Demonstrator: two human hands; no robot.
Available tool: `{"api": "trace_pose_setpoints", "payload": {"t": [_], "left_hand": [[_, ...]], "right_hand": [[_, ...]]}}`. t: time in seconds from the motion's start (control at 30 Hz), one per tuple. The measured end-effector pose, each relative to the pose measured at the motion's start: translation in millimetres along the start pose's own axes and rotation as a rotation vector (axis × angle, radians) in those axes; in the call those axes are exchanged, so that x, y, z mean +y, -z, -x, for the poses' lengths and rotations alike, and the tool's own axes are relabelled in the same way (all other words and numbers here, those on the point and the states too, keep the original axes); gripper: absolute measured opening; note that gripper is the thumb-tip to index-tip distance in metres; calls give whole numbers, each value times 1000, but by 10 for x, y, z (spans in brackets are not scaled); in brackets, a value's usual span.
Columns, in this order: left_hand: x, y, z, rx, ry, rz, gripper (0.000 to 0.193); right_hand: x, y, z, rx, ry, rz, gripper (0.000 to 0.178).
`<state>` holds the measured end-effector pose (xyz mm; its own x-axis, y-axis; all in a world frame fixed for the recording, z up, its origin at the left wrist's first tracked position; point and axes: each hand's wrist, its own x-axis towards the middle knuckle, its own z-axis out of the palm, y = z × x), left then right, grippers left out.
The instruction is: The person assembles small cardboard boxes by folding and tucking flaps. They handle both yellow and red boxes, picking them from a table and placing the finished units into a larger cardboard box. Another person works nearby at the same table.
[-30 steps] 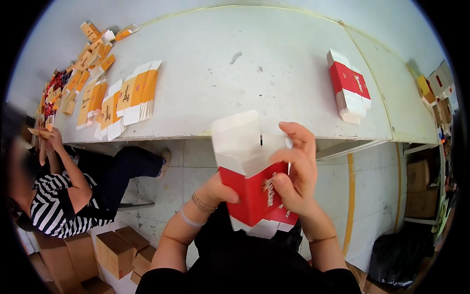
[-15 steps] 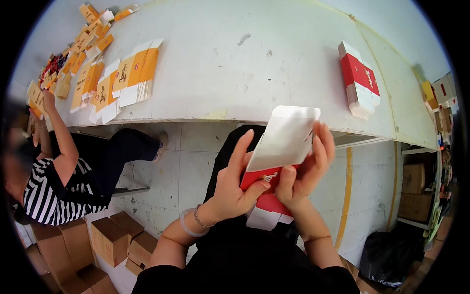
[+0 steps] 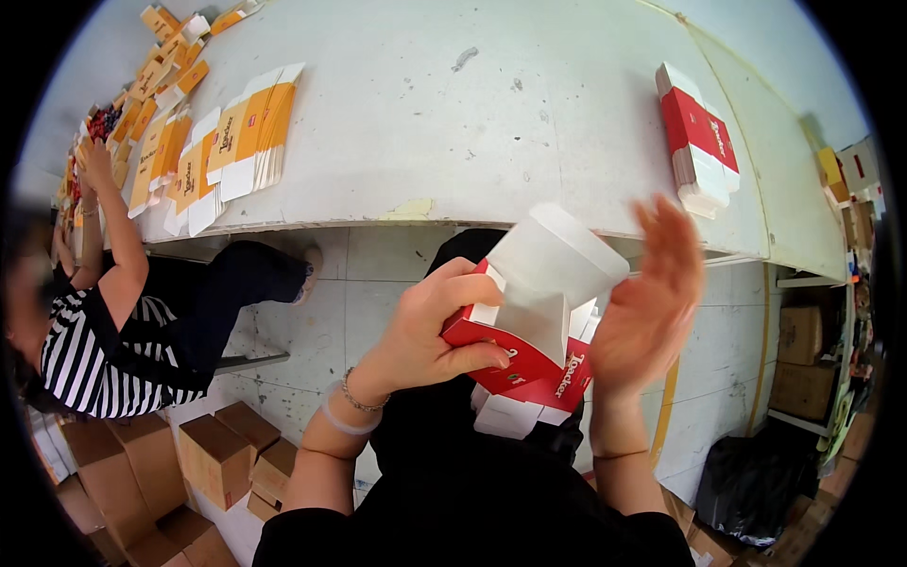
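My left hand grips a red and white carton by its left side, the thumb on the red front. The carton is opened out into a box shape, with its long white flap raised and its pale inside showing. Fingers spread and smeared by motion, my right hand is just right of the carton and holds nothing. Under the held carton, another red carton with white flaps lies over my lap, partly hidden.
A stack of flat red cartons lies at the table's right. Flat orange cartons stand at the left, where a person in a striped top handles cartons. Brown boxes and a black bag sit on the floor.
The carton has gone from flat to opened out. My right hand has let go of it and moved right, while my left hand keeps its grip.
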<state>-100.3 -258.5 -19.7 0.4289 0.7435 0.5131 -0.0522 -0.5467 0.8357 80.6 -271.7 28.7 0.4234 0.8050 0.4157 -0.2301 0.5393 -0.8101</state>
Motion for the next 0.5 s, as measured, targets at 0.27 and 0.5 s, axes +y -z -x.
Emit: {"api": "trace_pose_setpoints", "payload": {"t": [0.27, 0.5], "left_hand": [[164, 8, -1, -59, 232, -260, 55], [141, -103, 185, -10, 282, -110, 63]], "right_hand": [[-139, 205, 66, -674, -398, 344, 37], [-154, 239, 170, -664, -245, 651, 36]]}}
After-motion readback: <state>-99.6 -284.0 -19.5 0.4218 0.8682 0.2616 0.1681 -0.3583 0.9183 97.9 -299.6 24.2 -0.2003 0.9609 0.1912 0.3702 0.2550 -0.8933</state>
